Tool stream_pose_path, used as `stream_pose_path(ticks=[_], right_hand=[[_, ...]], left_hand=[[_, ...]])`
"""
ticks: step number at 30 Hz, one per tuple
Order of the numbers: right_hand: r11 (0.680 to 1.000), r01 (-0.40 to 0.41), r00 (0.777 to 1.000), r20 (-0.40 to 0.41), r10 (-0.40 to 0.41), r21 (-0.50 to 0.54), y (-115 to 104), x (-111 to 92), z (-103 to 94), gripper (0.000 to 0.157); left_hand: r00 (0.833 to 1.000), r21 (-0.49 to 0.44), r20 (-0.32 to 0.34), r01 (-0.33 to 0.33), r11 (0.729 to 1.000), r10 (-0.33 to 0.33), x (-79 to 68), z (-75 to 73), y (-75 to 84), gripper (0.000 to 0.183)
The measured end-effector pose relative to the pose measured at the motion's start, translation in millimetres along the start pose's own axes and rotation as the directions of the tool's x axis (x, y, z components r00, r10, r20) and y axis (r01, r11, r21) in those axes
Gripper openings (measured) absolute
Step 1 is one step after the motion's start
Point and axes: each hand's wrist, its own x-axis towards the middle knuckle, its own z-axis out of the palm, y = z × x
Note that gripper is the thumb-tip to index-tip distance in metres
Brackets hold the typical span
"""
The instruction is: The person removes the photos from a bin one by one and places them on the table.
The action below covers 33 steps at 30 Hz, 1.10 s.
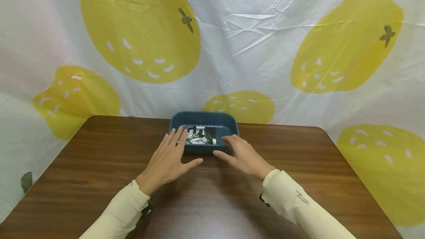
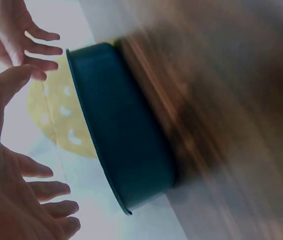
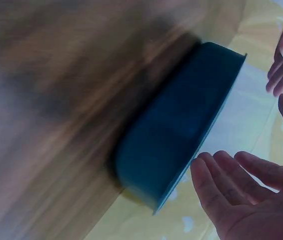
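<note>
A dark teal rectangular bin point(image 1: 204, 115) with rounded corners stands at the far edge of the wooden table. Inside it lies a black-and-white photo print point(image 1: 200, 135), partly covered by the left fingers in the head view. My left hand point(image 1: 166, 161) hovers over the bin's near left side, palm down, fingers straight and thumb pointing inward. Over the near right corner my right hand point(image 1: 244, 154) has its fingers loosely bent and thumb apart. Neither hand holds anything. The wrist views show the bin's outer wall point(image 2: 119, 115) below both hands, with the right fingertips point(image 3: 196, 162) right at the rim.
Behind the table point(image 1: 109, 161) hangs a white cloth point(image 1: 219, 54) printed with yellow fruit, close to the bin's back. Cream sleeves cover both forearms, with a dark band point(image 1: 147, 209) at the left wrist and another point(image 1: 264, 200) at the right.
</note>
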Motion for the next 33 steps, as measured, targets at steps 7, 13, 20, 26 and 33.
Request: stream_pose_path(ticks=[7, 13, 20, 26, 33], right_hand=[[0.986, -0.076, 0.996, 0.057, 0.068, 0.148, -1, 43, -0.9, 0.060], [0.981, -0.134, 0.989, 0.073, 0.125, 0.143, 2, 71, 6.3, 0.055], [0.949, -0.272, 0.961, 0.102, 0.258, 0.160, 8, 94, 19.1, 0.056], [0.902, -0.413, 0.910, 0.088, 0.405, 0.122, 16, 108, 25.3, 0.055], [0.864, -0.496, 0.868, 0.079, 0.490, 0.086, 24, 118, 31.7, 0.078]], left_hand=[[1.000, 0.008, -0.002, -0.030, 1.000, 0.030, 27.2, 5.6, -6.7, 0.108], [0.999, -0.009, 0.041, 0.002, 1.000, -0.002, 45.6, 18.7, -16.3, 0.113], [0.994, 0.019, 0.080, 0.067, 0.998, -0.069, 56.9, 32.0, -32.2, 0.122], [0.986, 0.024, 0.093, 0.135, 0.991, -0.137, 60.6, 40.5, -45.8, 0.130], [0.984, -0.015, 0.084, 0.159, 0.987, -0.157, 61.0, 43.0, -51.8, 0.135]])
